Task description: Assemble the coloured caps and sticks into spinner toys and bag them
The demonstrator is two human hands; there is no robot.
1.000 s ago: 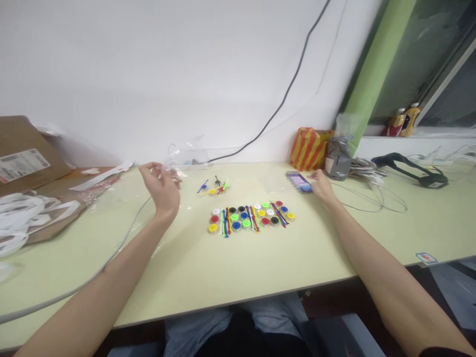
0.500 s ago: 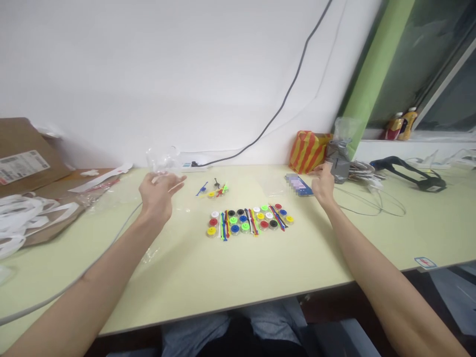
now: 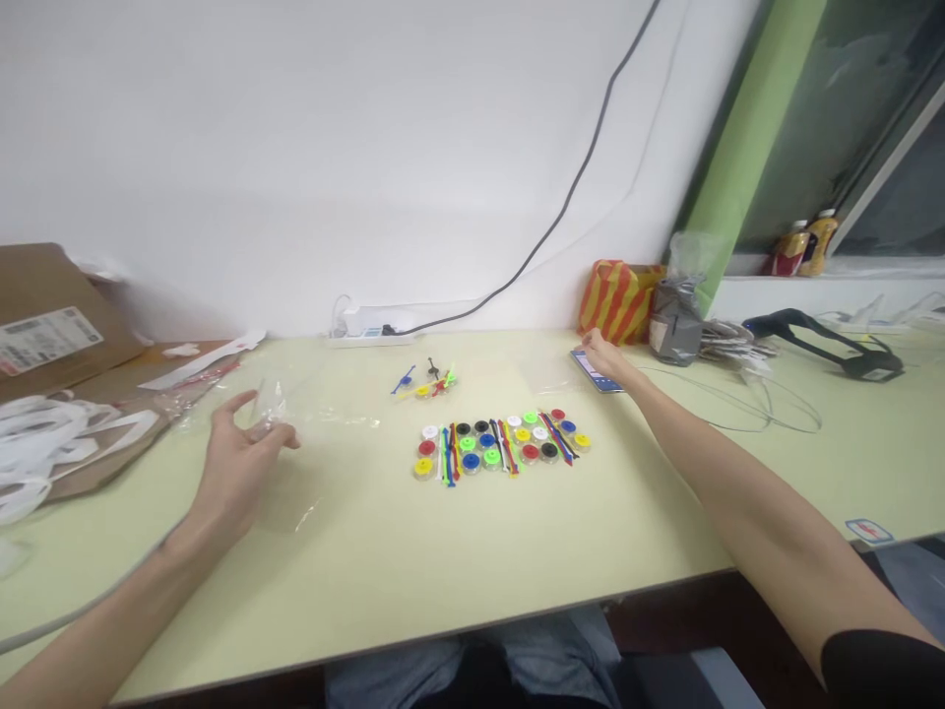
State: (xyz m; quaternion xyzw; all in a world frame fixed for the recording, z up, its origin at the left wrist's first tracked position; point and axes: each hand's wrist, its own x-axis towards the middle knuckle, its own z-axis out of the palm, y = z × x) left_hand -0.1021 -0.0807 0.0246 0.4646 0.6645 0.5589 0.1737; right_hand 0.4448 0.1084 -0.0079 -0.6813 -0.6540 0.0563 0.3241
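Note:
My left hand (image 3: 240, 455) is low over the left of the table, thumb and index finger spread apart. A crumpled clear plastic bag (image 3: 275, 406) lies right at its fingertips. My right hand (image 3: 606, 356) reaches over the far edge of a phone (image 3: 597, 376), its fingers drawn together; what they hold, if anything, is hidden. Just left of it lies a flat clear plastic bag (image 3: 546, 374). Between my hands, several round clear pieces with coloured caps (image 3: 471, 463) sit in groups, separated by thin coloured plastic sticks (image 3: 447, 455). Behind them is a small loose pile of coloured parts (image 3: 435, 384).
A cardboard box (image 3: 59, 315) and white strips (image 3: 44, 433) occupy the left. A power strip (image 3: 369, 330) runs along the wall. At the right stand a red-yellow striped bag (image 3: 616, 300), a grey wrapped item (image 3: 675, 320), coiled cables (image 3: 730, 342) and a black headband-like frame (image 3: 819, 340).
My left hand has come down, nearer and to the left, with the clear bag lower on the table now. My right hand has moved left, over the phone.

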